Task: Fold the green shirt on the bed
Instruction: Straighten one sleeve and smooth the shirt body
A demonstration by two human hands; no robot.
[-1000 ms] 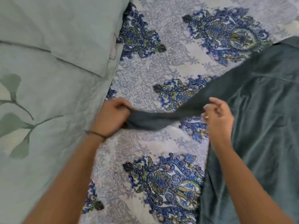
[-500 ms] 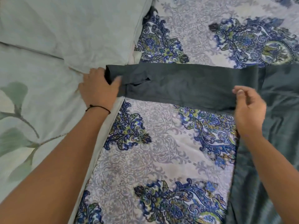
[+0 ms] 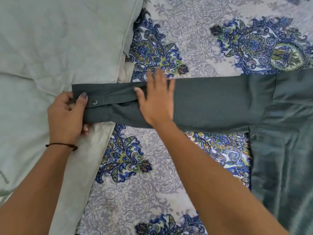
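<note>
The dark green shirt (image 3: 286,136) lies on the right of the bed. Its long sleeve (image 3: 216,106) stretches flat to the left across the patterned bedspread, and the cuff with a metal snap (image 3: 94,101) reaches the pillows. My left hand (image 3: 67,114) pinches the cuff end, thumb on top and fingers underneath. My right hand (image 3: 155,100) lies flat with spread fingers on the sleeve, just right of the cuff placket, and looks blurred.
Two pale green pillows (image 3: 59,39) fill the left side, the lower one with a leaf print. The bedspread (image 3: 135,192) with blue paisley motifs covers the rest of the bed.
My right hand has moved left along the sleeve from near the shoulder to beside the cuff. My left hand has shifted its grip at the cuff end. The sleeve now lies flatter.
</note>
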